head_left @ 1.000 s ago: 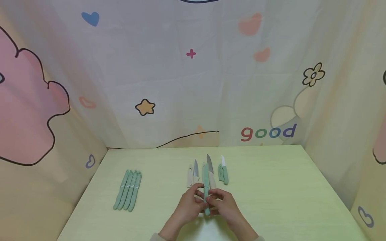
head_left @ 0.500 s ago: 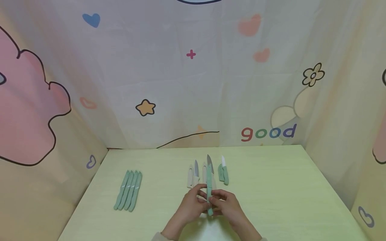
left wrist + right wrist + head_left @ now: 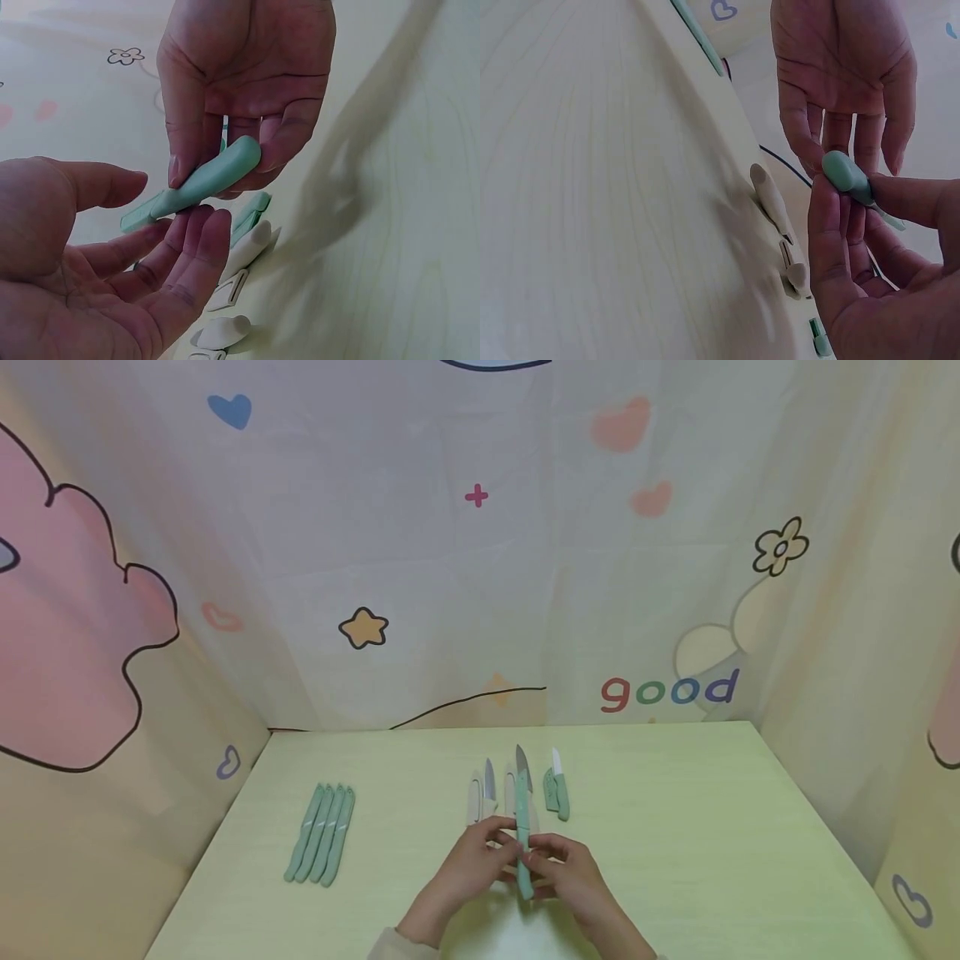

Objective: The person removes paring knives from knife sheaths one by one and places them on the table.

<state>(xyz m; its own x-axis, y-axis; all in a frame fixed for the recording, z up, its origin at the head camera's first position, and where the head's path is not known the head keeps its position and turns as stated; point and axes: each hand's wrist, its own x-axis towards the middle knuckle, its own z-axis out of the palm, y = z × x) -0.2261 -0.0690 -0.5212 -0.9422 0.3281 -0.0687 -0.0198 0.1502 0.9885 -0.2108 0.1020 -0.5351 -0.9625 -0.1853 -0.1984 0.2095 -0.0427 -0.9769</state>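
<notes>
A slim mint-green sheathed knife [image 3: 522,802] is held up off the table, its rounded handle toward me. My right hand [image 3: 573,872] pinches the handle [image 3: 217,176] between thumb and fingers. In the left wrist view, my left hand [image 3: 112,277] has its fingertips at the underside of the knife, with the thumb apart from it. Behind the hands lie a small cream-handled knife [image 3: 489,781] with its cream sheath [image 3: 474,797], and a larger cream-handled knife [image 3: 519,757] partly hidden by the held one. Its sheath [image 3: 510,785] lies beside it.
Several mint-green sheathed knives [image 3: 321,835] lie side by side at the table's left. A small green-handled knife [image 3: 561,789] with a white blade and its green sheath [image 3: 550,789] lie right of the cream ones. A printed curtain [image 3: 420,568] rises behind the table [image 3: 675,827].
Both hands and the sheathed knife have shifted slightly right, and the knife now overlaps the larger cream-handled knife. The things on the table keep their places.
</notes>
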